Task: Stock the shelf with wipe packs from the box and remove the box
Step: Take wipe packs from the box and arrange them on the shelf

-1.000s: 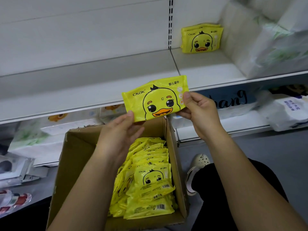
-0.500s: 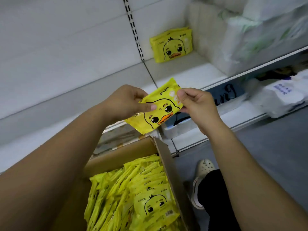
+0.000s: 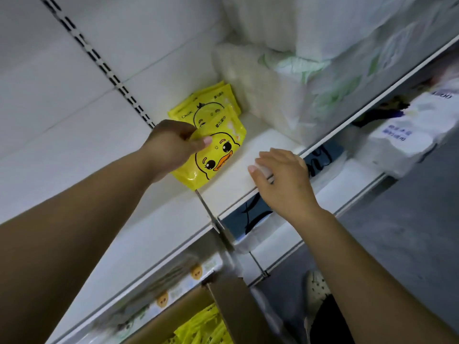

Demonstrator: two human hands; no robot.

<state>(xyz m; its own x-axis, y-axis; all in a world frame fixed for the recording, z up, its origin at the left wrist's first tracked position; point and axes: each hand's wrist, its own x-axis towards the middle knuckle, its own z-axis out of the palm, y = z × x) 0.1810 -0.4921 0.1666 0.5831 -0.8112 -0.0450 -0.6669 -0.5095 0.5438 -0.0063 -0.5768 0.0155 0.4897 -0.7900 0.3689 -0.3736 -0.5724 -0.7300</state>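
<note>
Wipe pack [image 3: 213, 157]: yellow plastic pouch printed with a cartoon duck face, at the centre of the frame, tilted, its lower corner down on the shelf.
Left hand [image 3: 171, 145]: grips the upper left part of the wipe pack, thumb pressed on the front, the other fingers hidden behind it.
Stocked packs [image 3: 206, 105]: matching yellow duck pouches standing at the back wall, just behind the held one and partly covered by it.
Shelf [image 3: 250, 150]: white metal board running from lower left to upper right.
Right hand [image 3: 283, 175]: right of centre at the shelf's front edge, fingers loosely apart, holding nothing; contact with the edge cannot be told.
Box [image 3: 231, 301]: brown cardboard, open, bottom centre, with more yellow pouches [image 3: 203, 328] inside.
Tissue bundles [image 3: 285, 95]: white, bagged in clear plastic, filling the shelf's upper right part, just beside the stocked packs.
Shoe [image 3: 316, 286]: white, perforated, on the grey floor [image 3: 409, 232] at lower right.
</note>
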